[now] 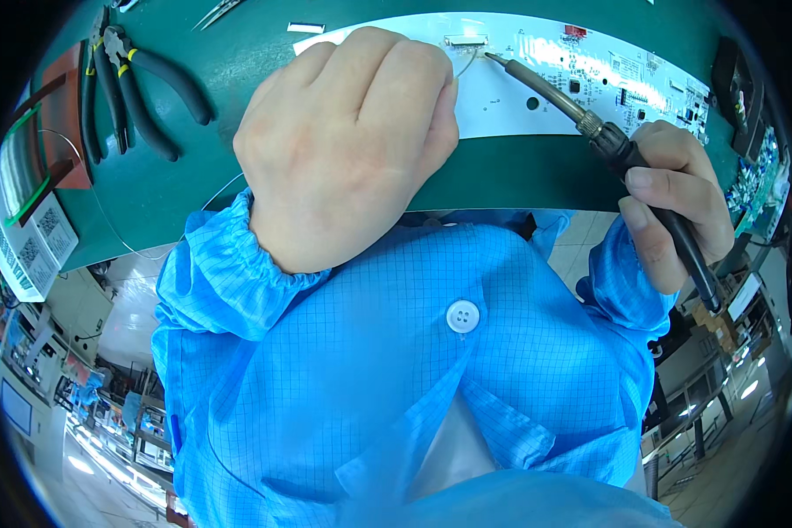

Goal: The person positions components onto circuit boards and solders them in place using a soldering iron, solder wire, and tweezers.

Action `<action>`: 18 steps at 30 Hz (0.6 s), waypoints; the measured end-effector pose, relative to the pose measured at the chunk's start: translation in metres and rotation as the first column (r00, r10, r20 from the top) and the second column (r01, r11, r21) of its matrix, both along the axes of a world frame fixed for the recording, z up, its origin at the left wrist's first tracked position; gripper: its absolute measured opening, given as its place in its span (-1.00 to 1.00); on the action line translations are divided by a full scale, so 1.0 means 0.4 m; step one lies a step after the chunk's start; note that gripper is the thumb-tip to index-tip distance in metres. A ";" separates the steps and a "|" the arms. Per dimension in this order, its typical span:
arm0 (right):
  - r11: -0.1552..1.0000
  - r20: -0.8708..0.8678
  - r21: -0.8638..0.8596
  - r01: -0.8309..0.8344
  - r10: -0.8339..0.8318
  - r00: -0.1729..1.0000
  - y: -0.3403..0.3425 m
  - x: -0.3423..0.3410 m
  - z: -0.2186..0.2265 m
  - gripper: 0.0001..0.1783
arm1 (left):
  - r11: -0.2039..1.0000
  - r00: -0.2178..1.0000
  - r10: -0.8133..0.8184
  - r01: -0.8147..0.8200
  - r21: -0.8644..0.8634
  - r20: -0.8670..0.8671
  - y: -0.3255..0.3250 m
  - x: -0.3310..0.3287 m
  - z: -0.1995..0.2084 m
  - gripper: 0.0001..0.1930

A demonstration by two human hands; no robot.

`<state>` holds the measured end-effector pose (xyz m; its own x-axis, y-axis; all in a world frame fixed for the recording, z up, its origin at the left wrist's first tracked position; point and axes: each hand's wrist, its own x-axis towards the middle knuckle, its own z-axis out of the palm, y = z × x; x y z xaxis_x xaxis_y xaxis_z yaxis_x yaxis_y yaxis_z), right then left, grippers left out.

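Soldering iron (581, 110) in right hand (678, 198) touches circuit board (581, 75).

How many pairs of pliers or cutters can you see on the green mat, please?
2: both lie side by side at the mat's far left, the green-accented pair outermost, the yellow-accented pair just right of it, well left of the left hand. None seem hidden.

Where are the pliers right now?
In the head view, the pliers lie on the green mat at the upper left, left of the left hand and far from the soldering iron held by the right hand.
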<state>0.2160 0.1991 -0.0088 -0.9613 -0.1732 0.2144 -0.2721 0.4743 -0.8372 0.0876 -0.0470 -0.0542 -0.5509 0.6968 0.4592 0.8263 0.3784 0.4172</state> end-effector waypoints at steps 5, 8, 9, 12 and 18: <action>1.000 -0.026 0.003 -0.011 0.011 1.000 0.001 -0.002 -0.007 -0.62 | 1.000 1.000 -0.002 0.002 -0.017 0.005 -0.001 0.001 -0.001 -0.83; 0.999 -0.030 -0.007 -0.041 0.041 0.999 0.002 -0.009 -0.006 -0.61 | 1.000 1.000 -0.007 0.007 -0.003 0.000 0.000 -0.001 -0.002 -0.83; 0.999 -0.029 -0.007 -0.041 0.041 0.999 0.001 -0.010 -0.005 -0.61 | 1.000 1.000 -0.010 0.010 -0.004 -0.002 0.000 -0.001 -0.001 -0.83; 1.000 -0.021 0.008 -0.029 0.030 0.999 -0.003 -0.012 -0.001 -0.60 | 1.000 1.000 -0.005 0.005 0.008 0.011 0.000 0.000 0.000 -0.83; 0.998 -0.018 0.033 -0.044 0.045 0.999 -0.003 -0.019 0.003 -0.60 | 1.000 1.000 -0.003 0.003 0.009 0.014 -0.001 0.001 0.002 -0.83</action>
<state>0.2082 0.1980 -0.0076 -0.9484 -0.2231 0.2255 -0.3090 0.4886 -0.8160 0.0879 -0.0473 -0.0532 -0.5552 0.6947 0.4573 0.8215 0.3720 0.4322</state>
